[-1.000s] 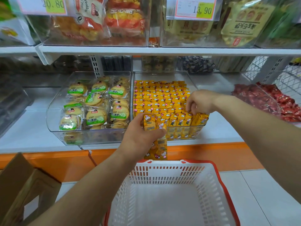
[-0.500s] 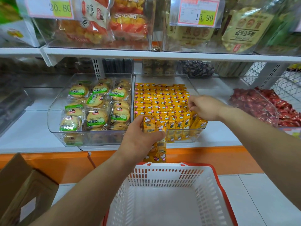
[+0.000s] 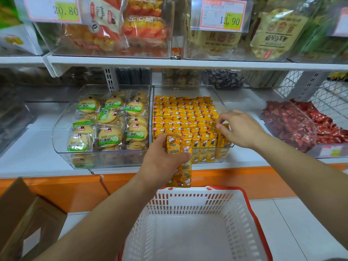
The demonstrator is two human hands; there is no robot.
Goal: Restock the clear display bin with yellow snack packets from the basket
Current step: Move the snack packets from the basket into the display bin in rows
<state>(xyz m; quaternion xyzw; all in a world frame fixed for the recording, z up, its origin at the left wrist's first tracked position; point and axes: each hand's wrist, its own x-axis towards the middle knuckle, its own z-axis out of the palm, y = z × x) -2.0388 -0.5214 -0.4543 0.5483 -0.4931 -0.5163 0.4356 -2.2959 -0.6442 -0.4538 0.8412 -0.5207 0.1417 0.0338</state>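
Observation:
A clear display bin [image 3: 220, 98] on the white shelf holds rows of yellow snack packets [image 3: 184, 115]. My left hand [image 3: 162, 162] grips a stack of several yellow packets [image 3: 180, 162] upright, just in front of the bin's front wall. My right hand [image 3: 241, 129] is at the bin's front right corner, its fingertips pinching a yellow packet [image 3: 224, 129] in the front row. Below, the white basket with a red rim [image 3: 252, 211] stands on the floor; its visible inside shows no packets.
A clear bin of round green-labelled biscuits [image 3: 107, 125] sits left of the yellow one, red packets [image 3: 293, 123] in a bin to the right. An upper shelf [image 3: 188, 63] overhangs. A cardboard box [image 3: 28, 219] stands at lower left. Orange shelf base [image 3: 244, 181] behind the basket.
My right hand shifted slightly along the front right of the bin, working at the front row. My left hand stays put with its stack.

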